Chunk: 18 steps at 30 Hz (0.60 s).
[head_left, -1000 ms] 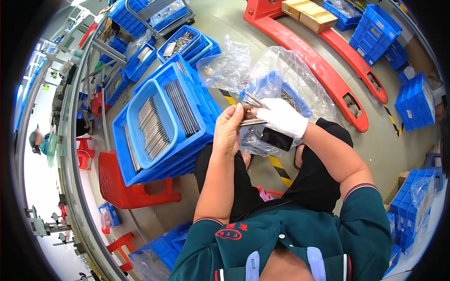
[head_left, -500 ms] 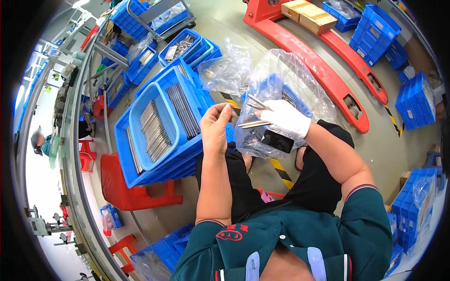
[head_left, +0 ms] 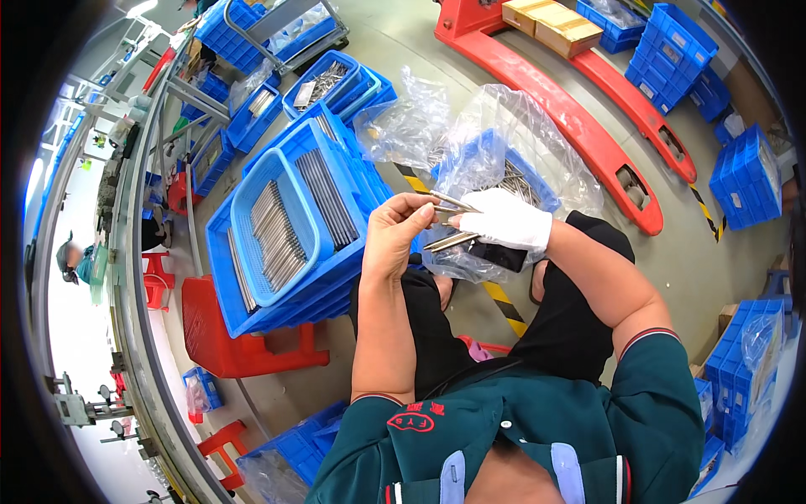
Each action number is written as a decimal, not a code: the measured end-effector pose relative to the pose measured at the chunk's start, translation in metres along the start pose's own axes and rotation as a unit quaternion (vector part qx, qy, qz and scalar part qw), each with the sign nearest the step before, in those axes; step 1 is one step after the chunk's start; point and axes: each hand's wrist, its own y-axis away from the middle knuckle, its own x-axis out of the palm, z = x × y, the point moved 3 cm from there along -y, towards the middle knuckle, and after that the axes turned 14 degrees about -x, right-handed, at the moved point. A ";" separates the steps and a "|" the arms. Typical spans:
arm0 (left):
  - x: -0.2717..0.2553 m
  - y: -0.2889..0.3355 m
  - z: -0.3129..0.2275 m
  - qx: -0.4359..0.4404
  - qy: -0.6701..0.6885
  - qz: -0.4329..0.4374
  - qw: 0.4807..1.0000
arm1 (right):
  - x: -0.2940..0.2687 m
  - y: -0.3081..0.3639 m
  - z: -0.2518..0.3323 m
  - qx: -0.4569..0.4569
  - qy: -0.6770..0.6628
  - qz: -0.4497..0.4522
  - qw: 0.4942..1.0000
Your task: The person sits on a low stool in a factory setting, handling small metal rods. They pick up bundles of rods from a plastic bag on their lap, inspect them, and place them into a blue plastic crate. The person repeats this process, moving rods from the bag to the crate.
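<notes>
Right grip on rods, crate edge apart

Beyond the right hand I see a red pallet jack, its forks angled toward me, with two tan boxes on it. Well out to the right of that hand stands a stack of blue crates; further ahead, a taller crate pile leans. Just below the hands, yellow-and-black floor tape runs between the feet. Left of the left hand I make out a large red stool and, farther left, a smaller red stool, then a long grey bench. Past it, another person shows, small and blurred.
</notes>
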 end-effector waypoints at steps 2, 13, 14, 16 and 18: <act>-0.002 0.001 0.000 -0.005 0.000 0.000 1.000 | 0.001 0.001 0.002 0.021 -0.038 0.000 0.999; 0.000 -0.002 0.009 -0.035 0.106 0.021 0.994 | 0.004 0.001 0.001 0.025 -0.040 -0.014 0.999; 0.000 -0.003 0.009 -0.046 0.123 0.024 0.991 | 0.004 0.001 0.001 0.020 -0.040 -0.012 0.999; 0.000 -0.004 0.012 -0.068 0.152 0.037 0.985 | 0.005 0.000 -0.001 0.008 -0.042 -0.011 0.999; -0.002 -0.007 0.018 -0.090 0.176 0.056 0.979 | 0.006 0.001 -0.004 -0.005 -0.049 -0.013 0.999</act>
